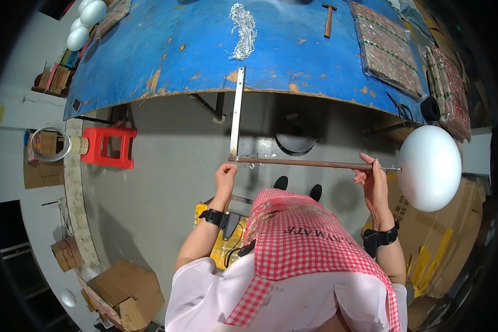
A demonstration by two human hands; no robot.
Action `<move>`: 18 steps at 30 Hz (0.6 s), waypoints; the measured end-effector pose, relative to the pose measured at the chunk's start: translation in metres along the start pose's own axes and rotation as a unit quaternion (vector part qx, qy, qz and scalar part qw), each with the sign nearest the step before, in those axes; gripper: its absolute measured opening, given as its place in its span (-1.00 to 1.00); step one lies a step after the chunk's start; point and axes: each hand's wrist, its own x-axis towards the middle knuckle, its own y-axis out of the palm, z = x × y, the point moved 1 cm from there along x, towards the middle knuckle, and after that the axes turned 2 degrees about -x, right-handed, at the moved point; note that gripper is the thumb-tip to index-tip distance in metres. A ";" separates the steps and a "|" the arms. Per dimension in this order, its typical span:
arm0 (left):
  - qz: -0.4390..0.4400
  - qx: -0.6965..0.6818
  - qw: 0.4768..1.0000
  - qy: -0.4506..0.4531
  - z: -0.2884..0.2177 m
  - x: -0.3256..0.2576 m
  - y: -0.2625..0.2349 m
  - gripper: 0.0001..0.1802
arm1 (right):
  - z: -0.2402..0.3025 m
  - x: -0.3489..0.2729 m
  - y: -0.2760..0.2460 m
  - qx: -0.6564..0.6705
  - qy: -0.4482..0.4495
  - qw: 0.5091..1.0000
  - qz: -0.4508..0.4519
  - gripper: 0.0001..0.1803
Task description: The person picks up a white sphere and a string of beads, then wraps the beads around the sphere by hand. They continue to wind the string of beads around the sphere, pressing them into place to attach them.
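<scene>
Beyond both hands lies a scratched blue table. Left hand and right hand grip a thin brown rod stuck into a smooth white ball.

Four white foam balls, one hammer

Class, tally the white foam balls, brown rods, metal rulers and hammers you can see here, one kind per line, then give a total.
White foam balls: 4, one large at the rod's tip, three smaller at the table's far left.
Brown rod held in both hands: 1
Metal ruler: 1
Hammer: 1
Total: 7
</scene>
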 end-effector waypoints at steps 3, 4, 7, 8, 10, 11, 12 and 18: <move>0.013 -0.018 0.997 0.076 -0.034 -0.010 0.002 -0.92 | -0.004 0.000 -0.005 0.015 0.004 1.000 -0.010 -0.40; 0.014 -0.015 0.997 0.076 -0.050 -0.016 0.004 -0.92 | -0.005 0.000 -0.007 0.011 -0.004 1.000 -0.009 -0.40; 0.104 -0.133 0.984 0.064 -0.109 -0.033 0.020 -0.91 | -0.006 0.004 -0.012 -0.024 -0.024 0.999 -0.015 -0.39; 0.152 -0.139 0.977 0.062 -0.128 -0.039 0.027 -0.90 | -0.004 0.002 -0.011 -0.023 -0.024 0.999 -0.016 -0.39; 0.203 -0.146 0.966 0.061 -0.164 -0.048 0.039 -0.88 | 0.002 -0.002 -0.011 -0.028 0.035 0.999 -0.008 -0.42; 0.239 -0.132 0.961 0.052 -0.180 -0.053 0.043 -0.87 | 0.005 -0.005 -0.014 -0.029 0.035 0.999 -0.010 -0.42; 0.276 -0.118 0.953 0.043 -0.194 -0.056 0.047 -0.86 | 0.008 -0.008 -0.017 -0.070 0.058 0.996 0.014 -0.47; 0.390 -0.040 0.917 0.067 -0.254 -0.064 0.071 -0.78 | 0.056 -0.038 -0.016 -0.304 0.125 0.931 0.160 -0.64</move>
